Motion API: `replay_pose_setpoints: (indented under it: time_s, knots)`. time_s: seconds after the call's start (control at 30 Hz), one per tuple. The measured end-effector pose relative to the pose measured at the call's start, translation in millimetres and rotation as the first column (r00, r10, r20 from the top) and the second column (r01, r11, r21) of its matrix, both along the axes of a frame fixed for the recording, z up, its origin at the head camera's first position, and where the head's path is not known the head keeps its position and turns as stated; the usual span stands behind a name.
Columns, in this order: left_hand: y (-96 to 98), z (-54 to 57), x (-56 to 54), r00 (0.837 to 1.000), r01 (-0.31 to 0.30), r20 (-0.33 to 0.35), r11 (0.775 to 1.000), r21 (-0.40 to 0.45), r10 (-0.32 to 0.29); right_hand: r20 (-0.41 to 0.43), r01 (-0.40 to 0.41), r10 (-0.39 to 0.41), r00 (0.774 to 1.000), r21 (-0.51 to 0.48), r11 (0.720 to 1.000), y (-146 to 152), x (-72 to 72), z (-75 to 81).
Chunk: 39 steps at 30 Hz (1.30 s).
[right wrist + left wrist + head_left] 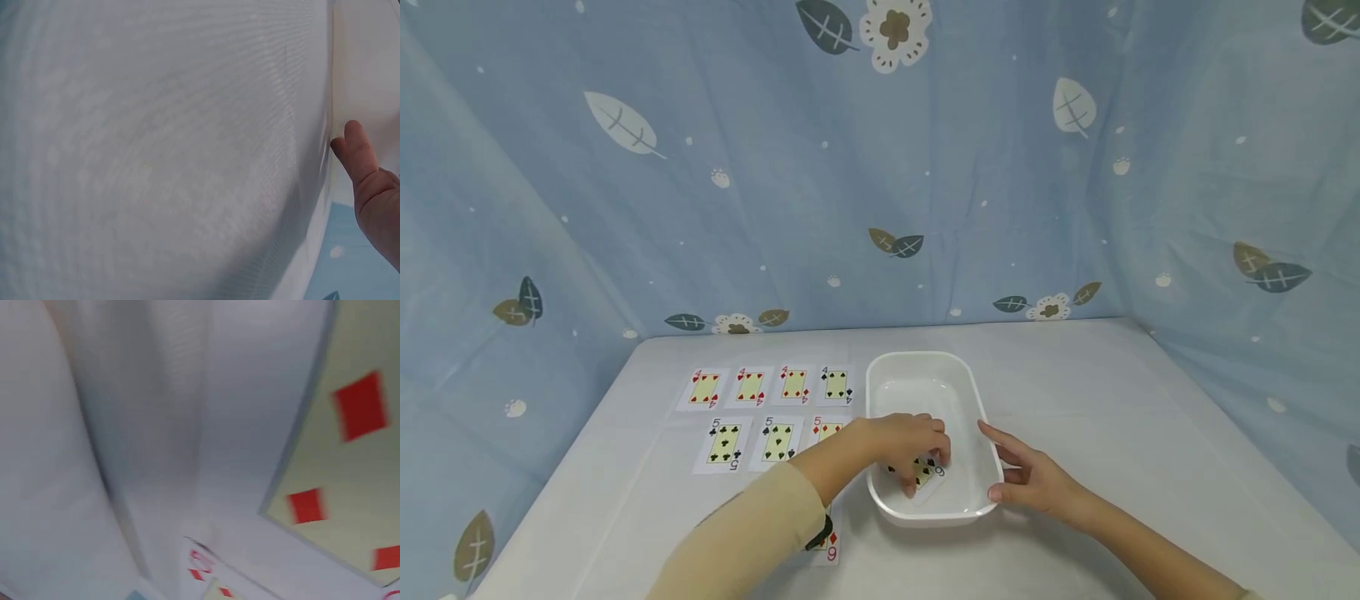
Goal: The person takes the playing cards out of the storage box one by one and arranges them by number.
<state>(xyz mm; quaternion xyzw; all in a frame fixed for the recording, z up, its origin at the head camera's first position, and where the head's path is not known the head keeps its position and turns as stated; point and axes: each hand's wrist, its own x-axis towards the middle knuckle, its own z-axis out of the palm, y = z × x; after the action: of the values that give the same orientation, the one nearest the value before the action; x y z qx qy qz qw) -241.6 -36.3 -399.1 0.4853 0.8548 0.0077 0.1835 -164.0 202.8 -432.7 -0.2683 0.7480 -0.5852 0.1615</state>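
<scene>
A white plastic basin (925, 379) stands on the table in the head view. My left hand (904, 446) reaches into it with bent fingers, thumb and fingertips at the edges of a black-suited six playing card (919, 477). The hand partly covers that card. My right hand (1037, 477) holds the basin's right side, thumb near the front corner and index finger on the rim. In the right wrist view, fingers (359, 150) lie against the basin's wall. The left wrist view shows a blurred diamond card (350, 475) close up, but not the hand.
Several fours, including a four of hearts (704, 389), form a back row left of the basin. Before them lie fives, such as the five of clubs (725, 444). A six of diamonds (829, 554) is partly under my left arm. Blue patterned cloth (820, 183) hangs behind the table.
</scene>
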Motion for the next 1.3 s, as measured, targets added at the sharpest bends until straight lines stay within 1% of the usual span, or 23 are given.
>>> replay_pose_setpoints:
  time_s: [0.17, 0.3, 0.37, 0.47, 0.53, 0.6, 0.67, 0.77, 0.83, 0.9, 0.93, 0.97, 1.03, 1.07, 1.1, 1.17, 1.23, 1.3]
  knots:
    - [6.1, 1.7, -0.9, 0.999, -0.037, -0.003, 0.999, -0.026, 0.037, 0.000, 0.006, -0.006, 1.000, 0.012, 1.000, 0, -0.8, -0.9]
    - [7.8, 3.1, -2.5, 0.997, -0.071, 0.000, 0.997, -0.007, 0.071, 0.003, 0.006, -0.006, 1.000, 0.012, 1.000, 1, -0.9, -1.2]
    - [7.8, 5.5, -3.6, 0.998, -0.057, -0.014, 0.998, 0.001, 0.057, -0.003, 0.006, -0.006, 1.000, 0.012, 1.000, 1, -0.9, -1.4]
    - [7.9, 12.0, -4.9, 0.999, -0.016, -0.041, 1.000, 0.003, 0.016, -0.006, -0.004, 0.004, 1.000, 0.004, 1.000, 1, -1.2, -2.2]
    - [7.8, 16.4, -5.7, 0.999, 0.003, -0.043, 1.000, 0.014, -0.002, -0.012, -0.009, 0.009, 1.000, 0.005, 1.000, 1, -1.5, -2.9]
    - [7.4, 19.6, -6.1, 1.000, 0.005, -0.030, 0.999, 0.036, -0.004, -0.014, -0.009, 0.009, 1.000, 0.005, 1.000, 1, -1.5, -3.3]
    - [6.3, 21.1, -6.2, 1.000, -0.008, 0.007, 0.998, 0.066, 0.008, -0.016, -0.007, 0.007, 1.000, 0.006, 1.000, 1, -1.4, -3.4]
    - [2.4, 20.0, -6.9, 0.998, -0.028, 0.066, 0.992, 0.125, 0.020, -0.010, -0.004, 0.004, 1.000, -0.003, 1.000, 1, -0.9, -2.8]
    - [-1.6, 17.9, -8.1, 0.993, -0.053, 0.111, 0.981, 0.184, 0.033, -0.004, -0.006, 0.006, 1.000, -0.009, 1.000, 1, -0.7, -2.4]
    - [-6.5, 15.7, -8.8, 0.984, -0.098, 0.171, 0.962, 0.254, 0.055, -0.001, -0.006, 0.006, 1.000, -0.012, 1.000, 1, -0.7, -2.1]
    - [-9.2, 14.7, -9.2, 0.976, -0.130, 0.207, 0.948, 0.290, 0.070, -0.001, -0.006, 0.006, 1.000, -0.011, 1.000, 1, -0.8, -2.0]
    - [-11.8, 13.5, -9.5, 0.965, -0.165, 0.247, 0.932, 0.321, 0.086, -0.005, -0.003, 0.003, 1.000, -0.007, 1.000, 1, -1.0, -2.0]
    - [-16.6, 12.2, -9.4, 0.938, -0.238, 0.327, 0.894, 0.379, 0.111, -0.011, 0.003, -0.003, 1.000, 0.001, 1.000, 0, -1.4, -2.0]
    - [-18.8, 12.0, -9.2, 0.925, -0.271, 0.361, 0.875, 0.401, 0.121, -0.010, 0.005, -0.005, 1.000, 0.002, 1.000, 0, -1.4, -2.1]
    - [-20.9, 11.9, -8.9, 0.914, -0.295, 0.386, 0.857, 0.421, 0.125, -0.009, 0.008, -0.008, 1.000, 0.005, 1.000, 0, -1.4, -2.1]
    - [-24.3, 11.5, -8.6, 0.898, -0.333, 0.420, 0.822, 0.462, 0.128, -0.005, 0.013, -0.013, 1.000, 0.008, 1.000, 0, -1.3, -2.1]
    - [-27.3, 11.6, -7.8, 0.893, -0.355, 0.433, 0.784, 0.509, 0.123, 0.001, 0.015, -0.015, 1.000, 0.008, 1.000, 0, -1.1, -2.0]
    - [-29.8, 11.2, -6.4, 0.887, -0.384, 0.443, 0.744, 0.548, 0.132, 0.002, 0.023, -0.023, 1.000, 0.017, 1.000, 0, -0.7, -1.9]
